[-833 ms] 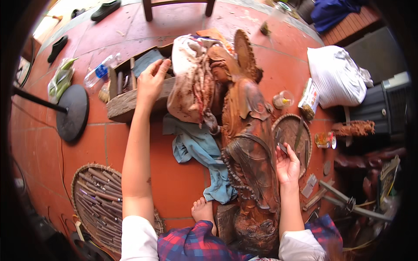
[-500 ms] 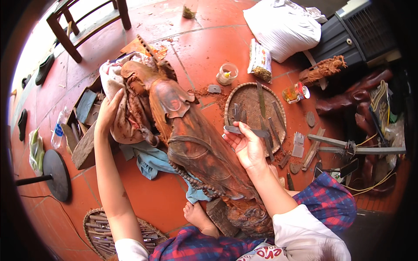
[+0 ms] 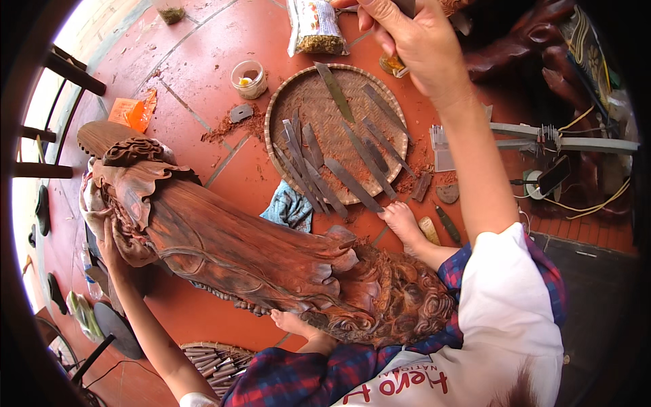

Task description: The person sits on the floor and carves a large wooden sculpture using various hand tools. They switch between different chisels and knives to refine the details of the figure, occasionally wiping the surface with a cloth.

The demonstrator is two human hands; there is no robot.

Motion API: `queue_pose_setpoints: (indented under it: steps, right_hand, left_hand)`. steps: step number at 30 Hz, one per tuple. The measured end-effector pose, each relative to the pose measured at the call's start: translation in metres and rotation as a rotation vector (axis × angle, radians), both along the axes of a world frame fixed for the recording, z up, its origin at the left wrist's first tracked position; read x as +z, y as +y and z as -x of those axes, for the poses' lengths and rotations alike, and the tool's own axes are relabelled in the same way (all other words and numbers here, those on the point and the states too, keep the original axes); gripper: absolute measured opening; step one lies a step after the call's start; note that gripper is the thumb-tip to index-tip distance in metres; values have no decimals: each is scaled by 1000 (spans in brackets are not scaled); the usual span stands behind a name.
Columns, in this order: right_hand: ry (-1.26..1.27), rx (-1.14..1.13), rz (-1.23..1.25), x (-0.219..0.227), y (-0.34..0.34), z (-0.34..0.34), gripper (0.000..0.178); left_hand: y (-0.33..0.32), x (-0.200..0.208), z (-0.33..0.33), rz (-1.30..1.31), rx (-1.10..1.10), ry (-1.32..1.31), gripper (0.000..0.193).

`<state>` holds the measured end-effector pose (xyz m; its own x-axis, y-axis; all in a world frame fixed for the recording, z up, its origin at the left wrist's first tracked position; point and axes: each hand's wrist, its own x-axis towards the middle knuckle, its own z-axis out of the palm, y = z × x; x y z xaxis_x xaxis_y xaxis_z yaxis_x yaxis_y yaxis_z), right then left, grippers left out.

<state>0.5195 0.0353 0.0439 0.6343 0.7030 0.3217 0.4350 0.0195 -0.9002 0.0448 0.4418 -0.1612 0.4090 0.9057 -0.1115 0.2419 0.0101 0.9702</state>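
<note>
A reddish-brown carved wooden statue [image 3: 224, 217] of a robed figure lies slantwise, its ornate base [image 3: 400, 298] against my lap. Pale stained cloth [image 3: 139, 252] is bunched under its far left end. My left hand [image 3: 107, 245] is closed against that cloth at the statue's side, its fingers partly hidden. Raised at the upper edge, my right hand [image 3: 410, 44] pinches a dark flat metal scraper blade [image 3: 406, 7], mostly cut off by the frame. Below it, a round woven tray [image 3: 274, 102] holds several flat metal blades.
A glass jar [image 3: 249, 80] and a bag of dried material [image 3: 316, 27] stand beyond the tray. Reddish shavings [image 3: 234, 127] litter the tiles. A blue cloth [image 3: 288, 207] lies by the statue. Another basket [image 3: 213, 363] holds several handled tools. Clamp bars [image 3: 522, 136] stand right.
My right hand has moved up and away from the statue with the blade. The view has shifted, and the statue now lies more crosswise. My left hand stays at the cloth.
</note>
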Motion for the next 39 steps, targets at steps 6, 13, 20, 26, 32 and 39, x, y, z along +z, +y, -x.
queue_pose_setpoints:
  steps: [6,13,20,26,32,39]
  right_hand:
    - [-138,134,148,-23,-2,-49,29]
    - [-484,219,477,-125,34,-29,25]
    - [-728,300,871,-226,146,38,23]
    - [-885,343,824,-250,155,42,19]
    - [-877,342,744,-278,161,33,14]
    - [-774,276,743,-249,160,56,21]
  left_hand:
    - [15,-11,36,46,25,126,44]
    - [-39,6,30,-775,-359,751,88]
    - [-55,35,39,-165,-47,495,49]
    - [-109,57,70,-122,-176,420,47]
    - [-132,83,70,-37,148,350,57]
    - [-46,65,33,-321,292,462,69]
